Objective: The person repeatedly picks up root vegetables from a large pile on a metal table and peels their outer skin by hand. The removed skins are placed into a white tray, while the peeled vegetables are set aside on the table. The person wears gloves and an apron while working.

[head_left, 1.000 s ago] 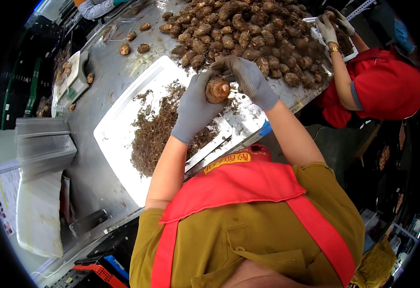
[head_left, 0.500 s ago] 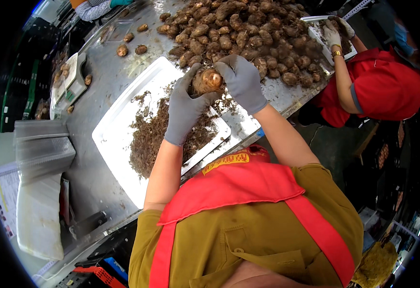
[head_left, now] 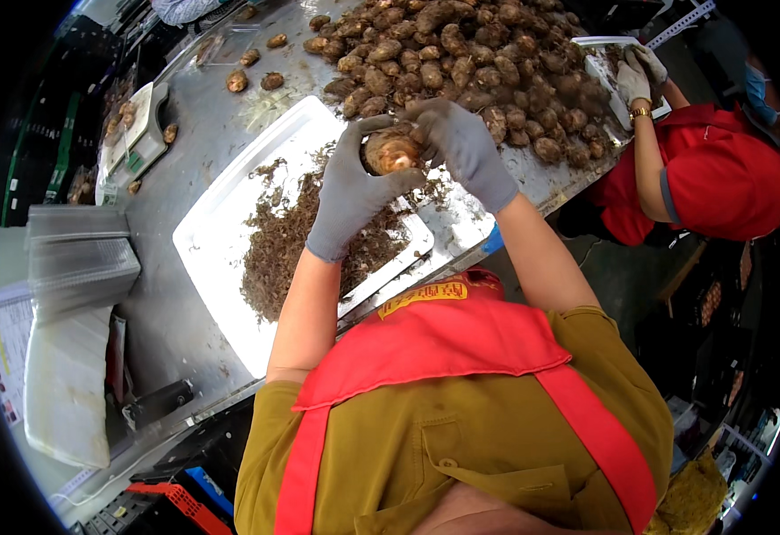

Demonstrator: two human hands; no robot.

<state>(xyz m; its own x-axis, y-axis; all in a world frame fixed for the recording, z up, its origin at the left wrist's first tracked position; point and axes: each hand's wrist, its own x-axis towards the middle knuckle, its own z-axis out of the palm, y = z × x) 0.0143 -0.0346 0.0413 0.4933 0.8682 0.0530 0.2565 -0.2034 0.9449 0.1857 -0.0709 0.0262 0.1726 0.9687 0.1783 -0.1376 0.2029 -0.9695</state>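
A brown, hairy taro (head_left: pixel 393 152) with a pale, bare end sits in my gloved left hand (head_left: pixel 351 183), the thumb below it and the fingers behind. My gloved right hand (head_left: pixel 468 153) is at the taro's right side, its fingers curled in against the skin; the fingertips are partly hidden. Both gloves are grey and dirt-stained. Beneath my hands lies a white plastic tray (head_left: pixel 229 207) holding a heap of brown fibrous scrapings (head_left: pixel 287 245).
A large pile of taros (head_left: pixel 461 67) covers the far table. Several loose ones lie near a white scale (head_left: pixel 136 134) at left. Clear plastic containers (head_left: pixel 82 259) are stacked at the left edge. A co-worker in red (head_left: pixel 720 169) works at another white tray (head_left: pixel 617 85) on the right.
The taro has turned in my left hand, its pale end now facing lower. My right hand has shifted slightly right and its fingers have curled more. The co-worker's hands have moved slightly.
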